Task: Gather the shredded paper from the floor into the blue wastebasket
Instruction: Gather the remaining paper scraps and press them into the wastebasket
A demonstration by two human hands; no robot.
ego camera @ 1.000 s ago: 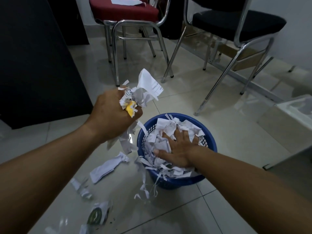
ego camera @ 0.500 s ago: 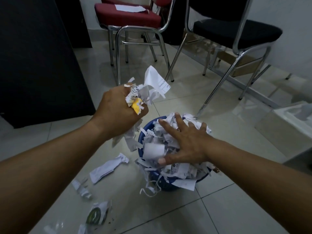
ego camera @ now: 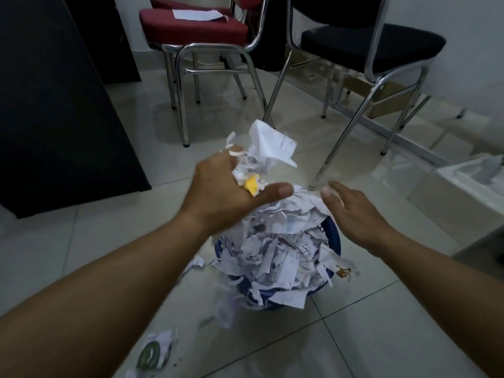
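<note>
A wad of shredded paper [ego camera: 261,156], with a yellow scrap [ego camera: 252,185] in it, is gripped in the left hand [ego camera: 223,195]. The fingers are curled round it and the thumb is stretched out. The wad is held over the far left edge of the blue wastebasket [ego camera: 334,236]. The right hand [ego camera: 354,214] is held with fingers loosely straight and nothing in it, above the basket's right rim; whether its fingertips touch paper cannot be told.

The wastebasket is set on the tiled floor [ego camera: 381,336] and is heaped past its rim with paper shreds [ego camera: 281,246], with strips hung over the near edge. A crumpled piece [ego camera: 155,350] with a green emblem is seen on the floor by the left forearm, and a small strip [ego camera: 195,264] just beside the basket. Behind, a red chair [ego camera: 191,30] bearing a white sheet [ego camera: 196,14] and a black chair [ego camera: 373,42] are seen.
</note>
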